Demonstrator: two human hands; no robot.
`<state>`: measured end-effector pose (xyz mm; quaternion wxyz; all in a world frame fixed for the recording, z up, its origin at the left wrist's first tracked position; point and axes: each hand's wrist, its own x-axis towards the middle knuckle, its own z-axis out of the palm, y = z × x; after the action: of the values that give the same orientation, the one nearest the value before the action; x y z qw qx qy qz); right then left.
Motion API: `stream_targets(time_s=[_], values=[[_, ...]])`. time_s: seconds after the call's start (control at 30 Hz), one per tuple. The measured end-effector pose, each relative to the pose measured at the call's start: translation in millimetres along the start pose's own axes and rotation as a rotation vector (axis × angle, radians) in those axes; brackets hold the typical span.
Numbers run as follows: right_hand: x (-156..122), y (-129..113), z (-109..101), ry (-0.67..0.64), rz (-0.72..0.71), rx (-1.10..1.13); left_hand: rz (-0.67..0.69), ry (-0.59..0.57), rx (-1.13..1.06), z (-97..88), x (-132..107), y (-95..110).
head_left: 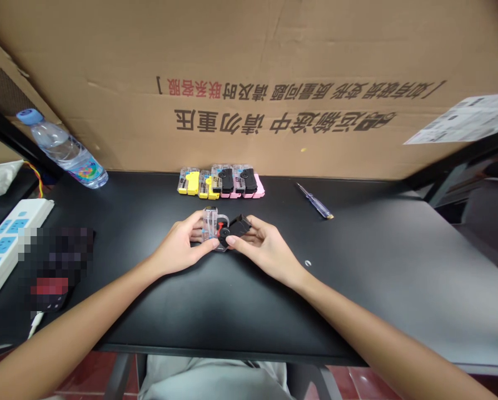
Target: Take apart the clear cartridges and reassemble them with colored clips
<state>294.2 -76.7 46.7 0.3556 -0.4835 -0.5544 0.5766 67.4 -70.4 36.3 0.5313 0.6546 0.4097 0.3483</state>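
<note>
Over the middle of the desk, my left hand (183, 244) grips the clear body of a small clear-and-black plastic device (210, 223) by its left side. My right hand (269, 247) pinches the black part (239, 225) on its right, which stands angled out from the body. A red piece (220, 229) shows inside, beside a round black hub. Just beyond my hands, a row of similar clear devices with yellow, black and pink parts (226, 181) lies on the desk, some overlapping. What the hidden fingers touch behind the device cannot be seen.
A screwdriver (314, 201) lies at the right, and a small whitish piece (308, 263) near my right wrist. Leftward are a water bottle (69, 153), a white power strip (7, 244) and a partly blurred phone (59, 272) with a cable. A cardboard sheet (253, 50) walls the back.
</note>
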Motion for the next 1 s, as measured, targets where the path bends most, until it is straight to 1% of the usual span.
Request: stream_targets(time_s=[0.17,0.33,0.57,0.83,1.0], values=[[-0.3,3.8,3.4,0.01,-0.014,0.034,-0.005,0.002,0.0,-0.4,0.1,-2.2],[-0.5,7.6,3.8,0.025,-0.019,0.01,-0.009,0.002,-0.001,-0.4,0.3,-4.0],[0.0,4.2,2.0,0.017,-0.012,0.004,-0.051,-0.022,-0.036,-2.8,1.6,-6.4],[-0.8,4.0,5.3,0.025,-0.032,0.011,-0.042,-0.01,-0.001,-2.6,1.2,-6.7],[-0.6,3.7,5.3,0.022,-0.04,0.034,-0.043,-0.003,0.015,-2.0,0.5,-3.0]])
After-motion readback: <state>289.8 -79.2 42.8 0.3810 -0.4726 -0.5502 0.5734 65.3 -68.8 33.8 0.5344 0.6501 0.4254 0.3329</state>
